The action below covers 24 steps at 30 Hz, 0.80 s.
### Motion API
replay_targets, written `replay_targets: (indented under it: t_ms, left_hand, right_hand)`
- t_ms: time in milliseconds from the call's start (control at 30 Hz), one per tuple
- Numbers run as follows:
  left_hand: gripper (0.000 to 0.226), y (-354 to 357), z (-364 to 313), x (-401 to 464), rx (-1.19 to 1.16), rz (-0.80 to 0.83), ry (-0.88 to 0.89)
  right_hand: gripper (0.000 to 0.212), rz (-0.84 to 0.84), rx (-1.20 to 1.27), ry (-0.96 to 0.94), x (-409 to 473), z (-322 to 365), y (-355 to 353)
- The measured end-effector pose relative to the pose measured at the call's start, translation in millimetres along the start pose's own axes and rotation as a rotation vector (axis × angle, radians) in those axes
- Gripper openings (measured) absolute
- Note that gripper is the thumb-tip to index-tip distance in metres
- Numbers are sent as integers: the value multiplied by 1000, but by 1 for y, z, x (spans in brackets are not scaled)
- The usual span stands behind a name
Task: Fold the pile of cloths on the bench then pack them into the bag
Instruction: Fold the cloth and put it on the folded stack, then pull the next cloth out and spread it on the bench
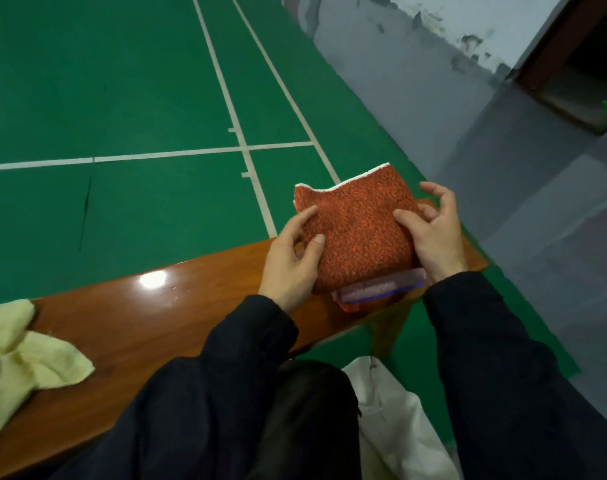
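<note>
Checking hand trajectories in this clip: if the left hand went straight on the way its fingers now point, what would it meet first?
The left hand points up and right, and its fingertips already touch the orange cloth. Going on, it would press further into that cloth, probably then toward the right hand.

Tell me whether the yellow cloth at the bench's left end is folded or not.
Not folded. The yellow cloth lies crumpled on the bench, with uneven bunches and loose corners.

Even indoor light, glare spot on the glossy bench, edges bowed.
</note>
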<state>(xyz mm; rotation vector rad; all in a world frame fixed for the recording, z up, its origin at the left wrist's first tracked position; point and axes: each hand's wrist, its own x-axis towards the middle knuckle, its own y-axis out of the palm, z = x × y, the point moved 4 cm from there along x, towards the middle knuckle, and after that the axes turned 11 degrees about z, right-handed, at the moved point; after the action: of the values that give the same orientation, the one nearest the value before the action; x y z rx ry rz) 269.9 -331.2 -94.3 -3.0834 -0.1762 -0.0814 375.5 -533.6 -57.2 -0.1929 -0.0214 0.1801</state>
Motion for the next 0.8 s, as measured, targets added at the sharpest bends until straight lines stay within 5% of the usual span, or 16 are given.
replay_targets:
  t_ms: [167,367,533,800]
  left_hand:
    - [60,46,59,25,537,195,-236]
    - [63,57,73,20,515,277,-191]
    - [59,40,59,11,578,201,-162]
    - [23,-35,29,-47,369,-85,-128]
  right_hand:
    - [65,-1,-697,196,13,-57,-30]
    - [47,339,-1189,-36,-8,-79,6]
    - [39,215,-1105,-172,-25,-55,26]
    - [21,362,-899,-357,-85,-23,124]
